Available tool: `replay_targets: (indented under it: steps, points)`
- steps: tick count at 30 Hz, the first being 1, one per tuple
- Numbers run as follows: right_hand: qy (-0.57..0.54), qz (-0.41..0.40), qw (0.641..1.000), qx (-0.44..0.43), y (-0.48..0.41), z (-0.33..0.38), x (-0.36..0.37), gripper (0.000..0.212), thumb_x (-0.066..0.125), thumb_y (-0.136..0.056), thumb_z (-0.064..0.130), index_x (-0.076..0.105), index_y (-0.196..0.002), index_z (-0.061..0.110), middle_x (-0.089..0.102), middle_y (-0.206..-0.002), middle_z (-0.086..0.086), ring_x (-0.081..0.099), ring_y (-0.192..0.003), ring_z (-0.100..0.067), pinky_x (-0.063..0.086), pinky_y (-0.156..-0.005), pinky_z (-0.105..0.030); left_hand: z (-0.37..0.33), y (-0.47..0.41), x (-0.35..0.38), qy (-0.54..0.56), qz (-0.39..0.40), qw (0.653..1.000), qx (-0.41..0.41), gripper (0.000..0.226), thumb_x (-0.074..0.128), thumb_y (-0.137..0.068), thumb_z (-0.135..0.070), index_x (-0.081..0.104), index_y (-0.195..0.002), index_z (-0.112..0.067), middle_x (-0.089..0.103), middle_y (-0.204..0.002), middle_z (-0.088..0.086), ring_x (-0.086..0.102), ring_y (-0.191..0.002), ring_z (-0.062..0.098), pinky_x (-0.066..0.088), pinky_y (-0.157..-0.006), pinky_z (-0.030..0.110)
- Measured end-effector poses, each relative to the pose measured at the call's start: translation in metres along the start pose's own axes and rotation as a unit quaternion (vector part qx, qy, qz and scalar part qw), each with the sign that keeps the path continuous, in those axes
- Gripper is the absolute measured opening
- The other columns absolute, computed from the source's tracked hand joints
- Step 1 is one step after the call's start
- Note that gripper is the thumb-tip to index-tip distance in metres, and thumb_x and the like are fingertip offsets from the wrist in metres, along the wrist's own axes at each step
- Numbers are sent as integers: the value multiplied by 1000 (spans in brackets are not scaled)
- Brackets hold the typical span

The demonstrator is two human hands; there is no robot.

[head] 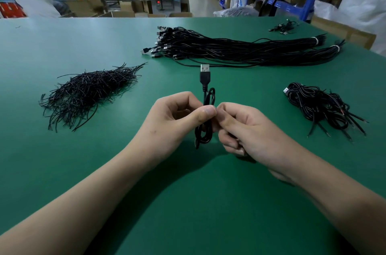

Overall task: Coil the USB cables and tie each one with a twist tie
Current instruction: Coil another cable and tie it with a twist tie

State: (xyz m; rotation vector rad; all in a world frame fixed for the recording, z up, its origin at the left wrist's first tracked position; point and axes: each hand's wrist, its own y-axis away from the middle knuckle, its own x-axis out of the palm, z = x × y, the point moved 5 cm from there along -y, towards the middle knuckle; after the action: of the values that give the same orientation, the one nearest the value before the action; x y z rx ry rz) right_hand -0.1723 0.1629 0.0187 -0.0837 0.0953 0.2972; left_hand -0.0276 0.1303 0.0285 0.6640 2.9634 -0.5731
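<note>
A coiled black USB cable (205, 96) stands upright between my hands above the green table (62, 45), its plug pointing away from me. My left hand (175, 116) pinches the coil's middle between thumb and fingers. My right hand (244, 129) pinches the same spot from the right, fingers curled; whether a twist tie is in its fingers I cannot tell. A heap of black twist ties (87, 91) lies at the left. Long uncoiled USB cables (240, 50) lie in bundles at the back. A pile of coiled cables (319, 106) sits at the right.
A few loose cables (284, 27) lie at the far right corner of the table. Beyond the table's far edge are cardboard boxes, a blue-covered bench with a person standing at it, and blue shelving at the right.
</note>
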Motion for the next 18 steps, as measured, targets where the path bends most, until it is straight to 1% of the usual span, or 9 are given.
replay_targets:
  steps: [2,3,5,6,8,9,11,14,18]
  points:
    - [-4,-4,1000,-5,-1,0,-1,33,45,-105,28,52,-79,10,38,-51,5,27,-45,-9,24,-43,-17,1,0,0,-13,-16,1000,-7,27,72,-85,-36,65,-79,-10,72,-71,1,64,-68,12,51,-68,25]
    - [-8,-9,1000,-5,-2,0,-2,33,45,-106,27,51,-79,9,37,-51,5,28,-46,-9,24,-43,-17,2,-1,0,-16,-24,1000,-8,23,70,-87,-34,66,-86,-11,72,-72,5,65,-69,14,53,-70,32]
    - [-35,-21,999,9,-2,-1,-7,33,45,-106,26,52,-78,11,36,-52,5,27,-46,-9,24,-44,-17,1,0,-1,-20,-36,999,5,21,60,-95,-26,64,-111,-13,71,-75,8,66,-72,17,55,-78,43]
    - [-61,-25,998,23,-2,-2,-9,32,45,-106,26,53,-77,13,35,-53,5,27,-46,-9,24,-44,-17,-1,0,-2,-31,-37,999,19,24,56,-100,-20,60,-123,-17,72,-79,5,67,-75,18,56,-81,42]
    - [-115,-22,992,51,0,-5,-13,32,47,-105,27,54,-76,16,33,-53,5,27,-44,-9,23,-44,-18,-6,2,-3,-102,-25,992,66,39,54,-101,-5,53,-135,-25,73,-93,-3,69,-81,15,57,-84,34]
    - [-135,-16,989,61,0,-6,-13,32,47,-104,28,54,-75,17,33,-53,5,26,-43,-9,23,-44,-19,-10,3,-3,-161,-16,982,96,46,57,-99,0,54,-136,-27,73,-98,-6,71,-85,14,56,-86,32]
    - [-156,-6,985,72,0,-7,-11,33,47,-104,30,53,-75,17,32,-52,5,26,-42,-9,22,-44,-20,-16,3,-1,-250,-14,957,144,48,65,-93,4,60,-134,-20,74,-102,-6,72,-93,14,56,-89,30]
    - [-127,-20,989,68,0,-6,-10,36,47,-104,36,53,-74,18,34,-52,5,26,-42,-9,23,-43,-17,-22,2,-3,-270,-30,946,179,43,72,-88,-1,65,-130,-10,76,-103,-2,72,-96,5,55,-91,23]
    - [-61,-50,996,32,0,-2,-11,37,48,-103,34,49,-74,11,34,-50,2,25,-44,-10,24,-41,-15,-25,4,-1,-307,-27,926,216,42,74,-87,-1,66,-128,-7,74,-105,0,70,-96,6,54,-90,21]
